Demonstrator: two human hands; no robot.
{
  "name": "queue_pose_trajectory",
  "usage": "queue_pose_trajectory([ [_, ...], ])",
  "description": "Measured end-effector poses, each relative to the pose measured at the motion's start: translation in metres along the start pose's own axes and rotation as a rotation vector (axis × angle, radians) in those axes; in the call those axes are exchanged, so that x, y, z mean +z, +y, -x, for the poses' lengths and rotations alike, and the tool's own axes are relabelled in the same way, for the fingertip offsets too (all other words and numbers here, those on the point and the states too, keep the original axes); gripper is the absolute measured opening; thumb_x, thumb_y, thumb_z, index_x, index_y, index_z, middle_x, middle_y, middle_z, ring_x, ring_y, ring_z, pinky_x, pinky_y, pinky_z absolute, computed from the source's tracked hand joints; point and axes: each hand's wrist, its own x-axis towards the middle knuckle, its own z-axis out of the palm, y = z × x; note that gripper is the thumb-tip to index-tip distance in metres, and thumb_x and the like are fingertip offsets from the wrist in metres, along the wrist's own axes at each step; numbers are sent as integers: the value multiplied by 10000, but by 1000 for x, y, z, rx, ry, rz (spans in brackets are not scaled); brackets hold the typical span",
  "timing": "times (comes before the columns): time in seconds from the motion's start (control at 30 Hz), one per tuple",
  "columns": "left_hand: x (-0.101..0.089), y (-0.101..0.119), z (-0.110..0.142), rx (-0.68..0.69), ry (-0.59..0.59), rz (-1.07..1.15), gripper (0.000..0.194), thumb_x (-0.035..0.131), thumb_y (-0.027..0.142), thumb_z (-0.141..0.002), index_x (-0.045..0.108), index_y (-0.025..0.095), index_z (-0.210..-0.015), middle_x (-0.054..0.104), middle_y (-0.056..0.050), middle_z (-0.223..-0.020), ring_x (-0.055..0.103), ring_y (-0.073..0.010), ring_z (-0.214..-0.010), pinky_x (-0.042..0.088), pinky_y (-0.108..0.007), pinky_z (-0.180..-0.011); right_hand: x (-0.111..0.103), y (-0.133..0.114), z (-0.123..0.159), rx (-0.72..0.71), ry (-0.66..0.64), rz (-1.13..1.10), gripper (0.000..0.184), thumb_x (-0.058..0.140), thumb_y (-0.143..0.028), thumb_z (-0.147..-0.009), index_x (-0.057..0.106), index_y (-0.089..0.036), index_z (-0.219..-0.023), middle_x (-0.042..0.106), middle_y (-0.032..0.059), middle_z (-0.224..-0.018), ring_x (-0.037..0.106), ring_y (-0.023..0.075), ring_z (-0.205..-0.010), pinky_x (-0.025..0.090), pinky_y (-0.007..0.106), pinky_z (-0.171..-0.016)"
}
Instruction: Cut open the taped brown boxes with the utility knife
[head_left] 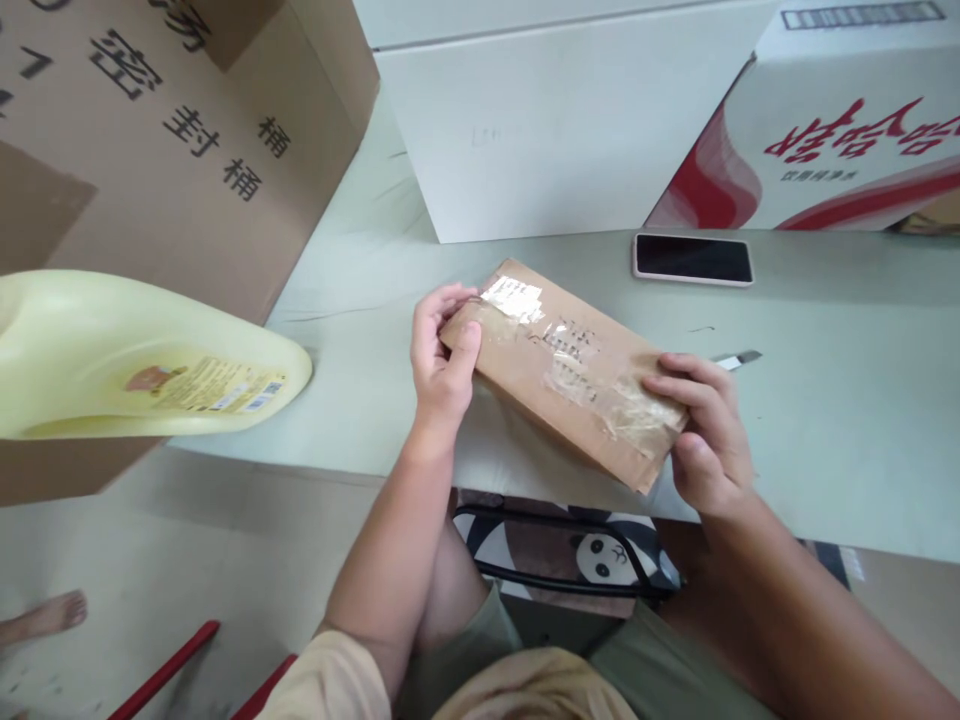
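Note:
A small brown cardboard box (555,350) with clear tape and dark writing on its top is held slantwise above the front part of the pale table (825,440). My left hand (446,345) grips its far left end, thumb on top. At the near right end, my right hand (705,425) has its fingers on the taped top and its thumb at the end edge. Just beyond my right hand lies a small knife (739,359), its handle partly hidden by my fingers. The underside of the box is out of sight.
A phone (694,260) lies behind the knife. White cartons (540,150) and a red-and-white carton (840,140) line the back. On the left are a large brown carton (225,190) and a pale yellow bottle (150,355). A person's foot (60,615) shows at lower left.

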Motion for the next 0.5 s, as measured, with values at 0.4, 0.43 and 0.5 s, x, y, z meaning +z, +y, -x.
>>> queue_pose_trajectory([
  [0.4, -11, 6, -11, 102, -155, -101, 337, 565, 470, -1059, 810, 289, -1203, 773, -46, -1341, 716, -260, -1283, 553, -473, -1167, 2, 4, 1, 12, 4, -22, 513, 526, -611, -986, 613, -324, -1402, 595, 117, -1380, 585, 364, -1314, 503, 599, -1130],
  [0.43, -12, 5, -11, 101, -146, -91, 325, 575, 458, -1053, 815, 293, -1198, 782, -39, -1324, 723, -255, -1269, 557, -465, -1160, 5, 6, 2, 28, 38, -93, 538, 499, -642, -988, 593, -351, -1430, 589, 102, -1415, 570, 361, -1348, 495, 590, -1141],
  [0.5, -14, 3, -11, 74, -111, -76, 313, 601, 459, -1027, 835, 296, -1155, 802, -27, -1276, 736, -254, -1240, 565, -458, -1148, 12, 9, 3, 100, 120, -262, 558, 433, -690, -994, 563, -414, -1462, 567, 53, -1495, 570, 334, -1372, 510, 543, -1119],
])
